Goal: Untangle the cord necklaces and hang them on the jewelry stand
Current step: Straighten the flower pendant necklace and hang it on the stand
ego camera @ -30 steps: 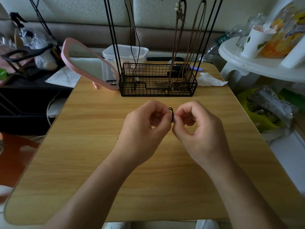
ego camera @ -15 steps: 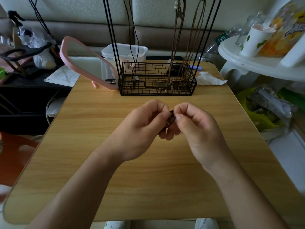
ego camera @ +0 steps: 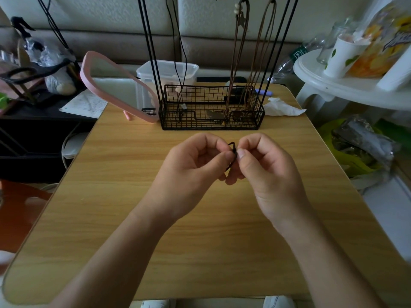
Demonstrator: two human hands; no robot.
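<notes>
Pinching the dark cord necklace (ego camera: 232, 150) between our left hand (ego camera: 195, 166) and right hand (ego camera: 265, 168), fingers curled, just before the jewelry stand (ego camera: 211, 126); a loop has reopened, so we reckon the tangle's easing; brown necklaces (ego camera: 242, 22) hang on the stand.

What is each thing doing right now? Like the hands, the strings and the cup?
black cord, bunched between both thumbs.
left hand, pinching the black cord.
right hand, pinching the black cord.
jewelry stand, upright on the table.
brown necklaces, hanging on the jewelry stand.
mirror, tilted.
paper cup, upright.
tissue, crumpled.
</notes>
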